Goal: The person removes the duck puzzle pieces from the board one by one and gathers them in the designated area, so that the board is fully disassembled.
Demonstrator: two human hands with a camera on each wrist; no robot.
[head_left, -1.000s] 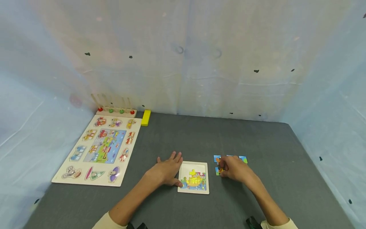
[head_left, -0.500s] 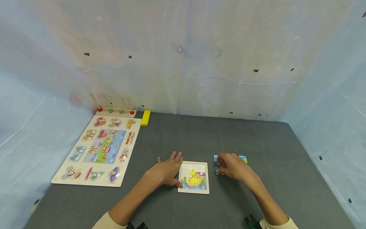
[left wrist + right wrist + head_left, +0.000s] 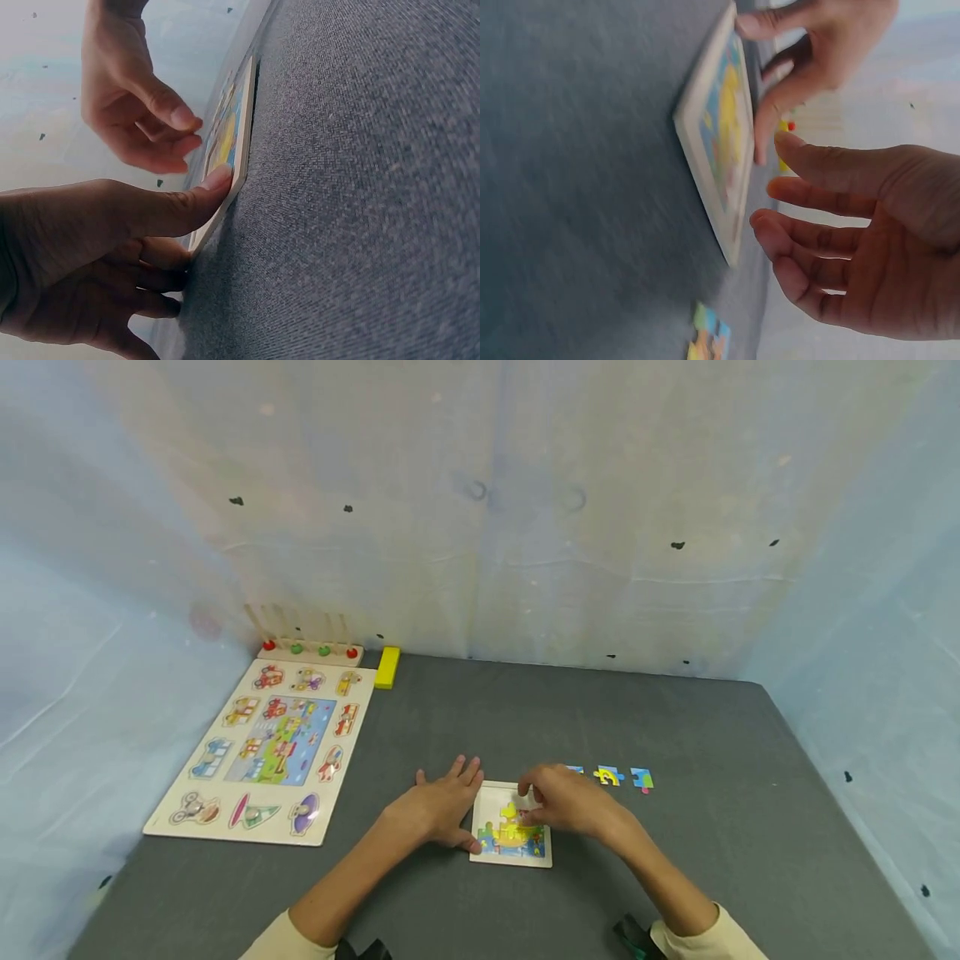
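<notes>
A small wooden-framed jigsaw puzzle [image 3: 512, 862] lies on the grey table, its lower part filled with pieces forming a yellow shape. My left hand [image 3: 438, 810] steadies its left side: the thumb [image 3: 214, 180] rests on the near corner of the frame, and the other fingers spread along the outer edge. Over the puzzle hovers my right hand [image 3: 570, 802], thumb and fingers bent and apart. No piece shows between those fingers in the right wrist view. Loose jigsaw pieces [image 3: 608, 775] lie in a row beyond my right hand, one partly covered by it.
On the left lies a large wooden peg puzzle board [image 3: 157, 822] with vehicles and toys. Behind it stands a pegged wooden rack [image 3: 311, 656] with red and green beads, beside a yellow block [image 3: 387, 668]. Pale sheeting [image 3: 480, 568] encloses the table's back and sides.
My right hand has moved left from the loose pieces to above the framed puzzle, uncovering pieces in the row. My left hand stays at the frame.
</notes>
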